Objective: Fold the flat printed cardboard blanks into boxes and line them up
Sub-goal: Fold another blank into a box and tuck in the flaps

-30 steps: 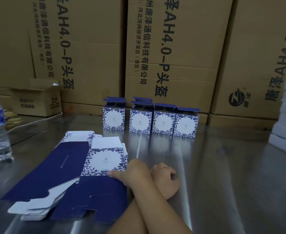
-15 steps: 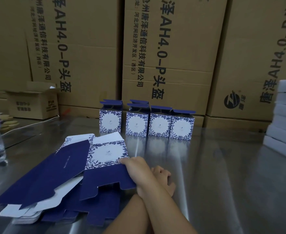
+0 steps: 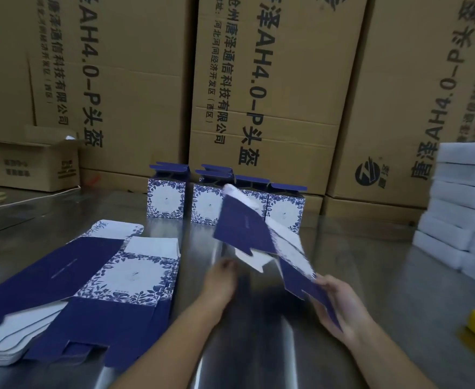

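Navy blank (image 3: 244,228) — floral-edged, tilted, blurred

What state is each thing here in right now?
Held blank: in the air, tilted, gripped by the right hand.
Stack of blanks: flat on the table.
Four boxes: upright, top flaps open.
Small brown carton: top open.
Left hand: blurred, grip unclear.

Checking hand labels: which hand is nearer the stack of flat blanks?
Left. The left hand is just right of the stack, apart from it. The right hand is farther right, holding a raised blank.
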`<action>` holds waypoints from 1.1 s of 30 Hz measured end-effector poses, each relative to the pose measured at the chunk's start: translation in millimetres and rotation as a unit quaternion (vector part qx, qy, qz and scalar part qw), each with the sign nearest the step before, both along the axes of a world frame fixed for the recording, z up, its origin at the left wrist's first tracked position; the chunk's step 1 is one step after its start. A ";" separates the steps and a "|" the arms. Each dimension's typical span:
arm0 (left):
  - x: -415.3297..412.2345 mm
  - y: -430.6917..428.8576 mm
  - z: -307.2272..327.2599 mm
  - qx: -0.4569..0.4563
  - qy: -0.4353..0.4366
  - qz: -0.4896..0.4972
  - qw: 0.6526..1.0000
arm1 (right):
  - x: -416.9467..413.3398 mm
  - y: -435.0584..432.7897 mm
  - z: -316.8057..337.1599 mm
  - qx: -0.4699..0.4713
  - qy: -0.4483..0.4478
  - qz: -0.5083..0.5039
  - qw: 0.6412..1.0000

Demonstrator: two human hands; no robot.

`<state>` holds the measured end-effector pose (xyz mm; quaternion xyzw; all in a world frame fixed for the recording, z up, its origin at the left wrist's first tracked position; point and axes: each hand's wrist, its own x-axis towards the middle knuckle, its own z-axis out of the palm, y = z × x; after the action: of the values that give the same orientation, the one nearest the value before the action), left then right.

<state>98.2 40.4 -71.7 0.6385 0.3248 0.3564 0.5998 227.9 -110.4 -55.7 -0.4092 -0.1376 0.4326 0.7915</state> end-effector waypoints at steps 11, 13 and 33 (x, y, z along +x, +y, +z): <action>-18.8 14.9 9.9 -0.254 -0.181 -0.017 0.950 | 34.8 -8.4 -12.4 -0.011 -0.065 0.020 0.998; -17.4 13.1 11.1 -0.235 -0.166 -0.032 0.957 | 38.1 -7.6 -13.1 -0.021 -0.070 -0.008 0.997; -6.4 -0.7 9.5 -0.187 -0.140 -0.118 0.965 | 13.6 13.5 -5.6 0.009 -0.178 -0.012 0.984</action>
<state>91.8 39.7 -62.3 0.4920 0.2209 0.3022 0.7860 241.5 -96.9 -61.3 -0.4738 -0.2751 0.3426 0.7632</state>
